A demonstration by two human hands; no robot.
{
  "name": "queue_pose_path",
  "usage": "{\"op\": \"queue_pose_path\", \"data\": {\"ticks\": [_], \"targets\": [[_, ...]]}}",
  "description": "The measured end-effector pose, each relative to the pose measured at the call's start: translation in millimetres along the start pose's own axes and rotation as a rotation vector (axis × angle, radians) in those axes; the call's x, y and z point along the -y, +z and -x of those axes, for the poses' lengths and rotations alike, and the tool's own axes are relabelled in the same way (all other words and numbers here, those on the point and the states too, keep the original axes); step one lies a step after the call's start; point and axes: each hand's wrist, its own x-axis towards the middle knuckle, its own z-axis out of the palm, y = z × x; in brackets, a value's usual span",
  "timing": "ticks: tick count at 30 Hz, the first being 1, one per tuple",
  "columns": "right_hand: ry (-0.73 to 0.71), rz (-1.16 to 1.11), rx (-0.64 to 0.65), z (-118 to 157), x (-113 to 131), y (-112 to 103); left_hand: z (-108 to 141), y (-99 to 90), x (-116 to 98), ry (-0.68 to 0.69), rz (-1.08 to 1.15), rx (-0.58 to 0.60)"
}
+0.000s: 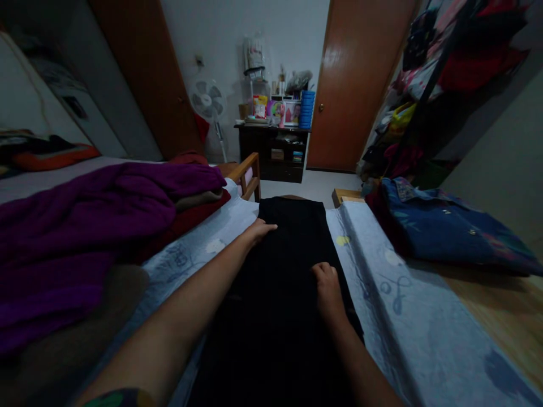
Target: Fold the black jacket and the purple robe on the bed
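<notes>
A long black garment (pixel 288 249) lies stretched out in front of me on the pale patterned bed sheet. Its far end is straight-edged; its exact kind is too dark to make out. My left hand (pixel 259 228) rests at the garment's left edge near the far end, thumb stretched out over the cloth and the other fingers partly hidden. Closer to me, on the right side of the garment, my right hand (pixel 326 278) is closed, its fingers curled down against the black cloth.
On the left is a heap of purple clothing (pixel 123 198). A folded blue floral garment (pixel 449 220) lies at the right above a wooden surface (pixel 500 299). Beyond the bed are a wooden chair (pixel 253 172), a standing fan (pixel 208 100) and a dark cabinet (pixel 271 164).
</notes>
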Motion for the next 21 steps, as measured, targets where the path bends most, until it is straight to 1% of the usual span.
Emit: {"op": "queue_pose_path", "data": {"ticks": [3,5,7,11,12,14,17,21], "targets": [[-0.005,0.018,-0.001,0,2,-1,39,-7.1,11,-0.037,0.033,0.063],[-0.014,0.023,-0.003,0,3,-3,61,-10.6,18,-0.035,0.051,0.07],[-0.019,0.022,-0.007,1,4,-4,77,-12.2,23,-0.004,0.043,0.063],[-0.024,0.023,-0.028,2,3,-3,95,-11.1,30,0.114,0.044,-0.009],[-0.028,0.026,-0.035,2,2,-3,99,-10.9,31,0.111,0.058,-0.031],[-0.034,0.038,-0.043,2,2,-3,107,-11.3,32,0.054,0.086,-0.055],[-0.036,0.062,-0.031,1,1,-3,125,-14.2,35,-0.027,0.113,-0.055],[-0.049,0.082,-0.021,0,1,-3,154,-17.9,45,-0.012,0.183,-0.031]]}}
